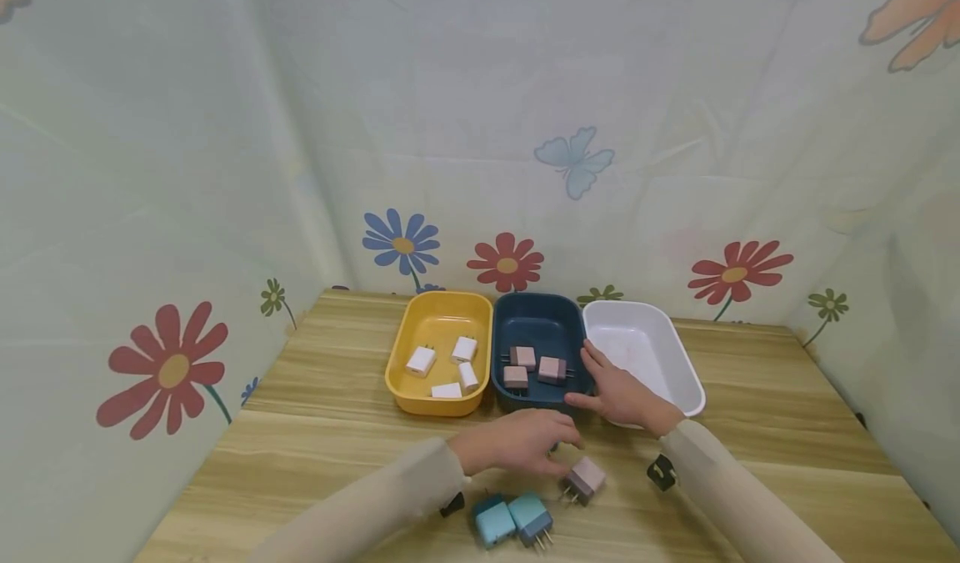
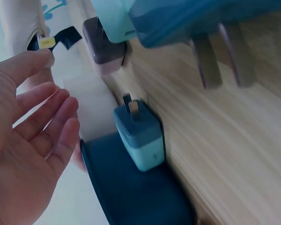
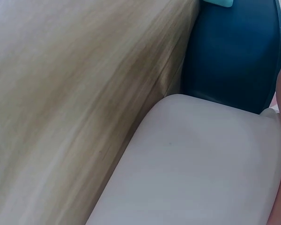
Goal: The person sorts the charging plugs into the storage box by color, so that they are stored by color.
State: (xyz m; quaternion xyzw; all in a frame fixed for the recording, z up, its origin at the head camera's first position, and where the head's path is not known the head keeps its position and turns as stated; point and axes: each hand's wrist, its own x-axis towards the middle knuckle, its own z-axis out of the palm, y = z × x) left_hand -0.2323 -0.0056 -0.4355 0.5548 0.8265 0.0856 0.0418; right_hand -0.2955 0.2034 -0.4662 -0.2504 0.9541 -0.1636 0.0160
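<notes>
My left hand (image 1: pixel 517 442) hovers over the table in front of the dark blue bin (image 1: pixel 536 303), fingers loosely bent and holding nothing. Close by its fingertips lies a pink-and-mauve charger plug (image 1: pixel 585 478). A teal charger plug (image 2: pixel 140 136) sits against the blue bin's front wall, mostly hidden under the hand in the head view. Two more teal charger plugs, one (image 1: pixel 493 521) beside the other (image 1: pixel 531 517), lie nearer the front. My right hand (image 1: pixel 622 392) rests its fingers at the adjoining rims of the blue bin and the white bin (image 1: pixel 693 371).
A yellow bin (image 1: pixel 393 371) with several white charger plugs (image 1: pixel 422 360) stands left of the blue one. Inside the blue bin are 3 pink charger plugs (image 1: pixel 552 369). Behind the wooden table (image 1: pixel 315 429) hangs a flowered curtain (image 1: pixel 450 87).
</notes>
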